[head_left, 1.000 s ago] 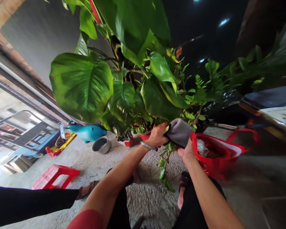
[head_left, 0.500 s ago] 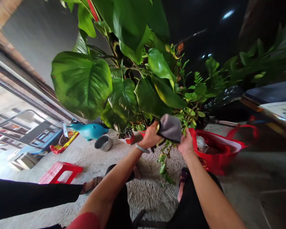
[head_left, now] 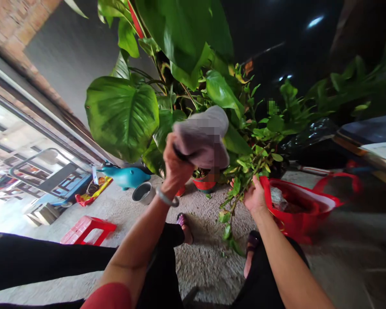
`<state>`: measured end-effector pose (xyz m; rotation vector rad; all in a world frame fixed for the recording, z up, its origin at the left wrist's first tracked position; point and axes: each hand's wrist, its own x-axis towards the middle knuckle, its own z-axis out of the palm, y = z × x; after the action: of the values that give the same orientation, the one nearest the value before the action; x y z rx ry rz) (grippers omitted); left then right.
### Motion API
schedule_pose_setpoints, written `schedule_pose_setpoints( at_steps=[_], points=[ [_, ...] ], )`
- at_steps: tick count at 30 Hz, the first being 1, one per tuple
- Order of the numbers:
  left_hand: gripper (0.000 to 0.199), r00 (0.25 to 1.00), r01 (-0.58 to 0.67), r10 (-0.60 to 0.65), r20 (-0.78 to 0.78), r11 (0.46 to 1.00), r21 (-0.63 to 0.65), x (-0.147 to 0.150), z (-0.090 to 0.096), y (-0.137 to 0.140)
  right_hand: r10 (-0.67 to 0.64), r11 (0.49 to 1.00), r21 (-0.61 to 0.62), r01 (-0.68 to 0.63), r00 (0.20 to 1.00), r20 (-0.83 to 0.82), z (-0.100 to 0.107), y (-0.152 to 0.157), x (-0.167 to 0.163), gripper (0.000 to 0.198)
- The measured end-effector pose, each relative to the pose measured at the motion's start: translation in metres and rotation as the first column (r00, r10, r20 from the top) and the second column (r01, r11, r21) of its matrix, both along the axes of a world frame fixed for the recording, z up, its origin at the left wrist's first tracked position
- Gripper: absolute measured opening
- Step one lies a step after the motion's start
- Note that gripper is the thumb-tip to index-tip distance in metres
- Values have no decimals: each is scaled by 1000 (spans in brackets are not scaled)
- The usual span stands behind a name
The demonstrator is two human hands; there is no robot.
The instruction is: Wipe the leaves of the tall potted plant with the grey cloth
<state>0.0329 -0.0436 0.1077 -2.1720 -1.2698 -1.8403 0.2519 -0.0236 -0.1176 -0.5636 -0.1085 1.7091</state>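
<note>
Bunched firmly in the fingers of the left hand [head_left: 177,168], a blurred grey cloth [head_left: 201,133] is held up in front of the leaves. The right hand [head_left: 254,197] is lower, fingers part-curled at a leafy stem [head_left: 236,187]; from where I stand I can't tell whether they pinch it or only rest against it. That stem slants down toward the floor between the person's feet, just beside a red bag [head_left: 297,223]. It looks easily snapped, so I'd say a light touch suits it best, supported near the fingertips rather than tugged, with the cloth kept gathered so no loose fold snags a leaf.

Behind the cloth sits a red pot [head_left: 204,185], and above spreads a broad-leaved plant [head_left: 125,116]. The floor [head_left: 199,268] is rough and grey, seemingly concrete, with green scraps on it. Off to the left stand a metal bowl [head_left: 143,193], a blue animal figure [head_left: 128,177] and a red stool [head_left: 83,229]; a dark trouser leg [head_left: 45,259] stretches in nearby. Past the plants, the dark wall [head_left: 276,34] catches a few bright reflections.
</note>
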Motion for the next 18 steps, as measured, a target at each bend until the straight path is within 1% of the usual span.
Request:
schedule_pose_setpoints(
  at_steps=[1, 2, 3, 4, 5, 6, 7, 8, 9, 10, 11, 12, 13, 14, 15, 16, 17, 18],
  points=[
    [28, 996, 40, -43, -79, 999, -35, 3, -12, 10, -7, 1000, -10, 7, 1000, 3, 0, 0, -1, 34],
    [27, 978, 81, -100, -183, 991, -111, 5, -28, 14, -19, 1000, -25, 19, 1000, 4, 1, 0, -1, 31],
    [27, 943, 100, -170, -285, 965, -243, 3, -46, 12, -32, 999, -38, 32, 999, 2, 0, 1, -1, 28],
    [26, 899, 100, -250, -360, 917, -386, 0, -65, 4, -41, 998, -43, 41, 999, -2, -1, 2, -1, 25],
    [28, 870, 81, -307, -385, 860, -503, -5, -83, -9, -41, 998, -39, 41, 999, -6, -4, 3, 0, 23],
    [27, 851, 85, -370, -373, 797, -597, -12, -96, -25, -31, 999, -27, 30, 1000, -7, -7, 4, 1, 23],
    [24, 844, 98, -415, -340, 742, -663, -20, -104, -43, -12, 1000, -10, 12, 1000, -4, -10, 5, 3, 24],
    [22, 854, 110, -424, -303, 715, -690, -27, -106, -61, 9, 1000, 8, -9, 1000, 2, -14, 6, 4, 26],
    [21, 864, 126, -425, -271, 703, -700, -35, -100, -76, 24, 999, 22, -24, 1000, 11, -18, 8, 5, 27],
    [21, 878, 151, -410, -246, 725, -672, -42, -88, -88, 29, 999, 28, -30, 999, 20, -21, 9, 6, 26],
    [21, 899, 168, -370, -236, 787, -594, -49, -70, -95, 26, 999, 29, -27, 999, 29, -23, 10, 6, 26],
    [21, 920, 174, -313, -235, 865, -470, -55, -50, -96, 17, 1000, 25, -18, 999, 38, -24, 11, 5, 26],
    [20, 945, 152, -230, -232, 938, -312, -62, -28, -91, 5, 1000, 18, -6, 999, 45, -24, 12, 4, 26],
    [21, 965, 102, -135, -223, 983, -153, -68, -8, -81, -7, 1000, 7, 6, 999, 51, -23, 13, 1, 26],
    [23, 980, 26, -30, -199, 999, -23, -74, 8, -68, -18, 1000, -5, 19, 998, 55, -21, 13, -2, 26],
    [25, 985, -58, 70, -157, 995, 77, -81, 19, -52, -30, 999, -16, 31, 998, 55, -18, 13, -5, 26],
    [24, 982, -143, 157, -108, 982, 123, -87, 23, -36, -40, 999, -27, 42, 998, 51, -15, 13, -8, 26],
    [23, 972, -214, 224, -67, 968, 134, -92, 21, -22, -47, 998, -40, 49, 998, 46, -11, 12, -11, 26]
  ],
)
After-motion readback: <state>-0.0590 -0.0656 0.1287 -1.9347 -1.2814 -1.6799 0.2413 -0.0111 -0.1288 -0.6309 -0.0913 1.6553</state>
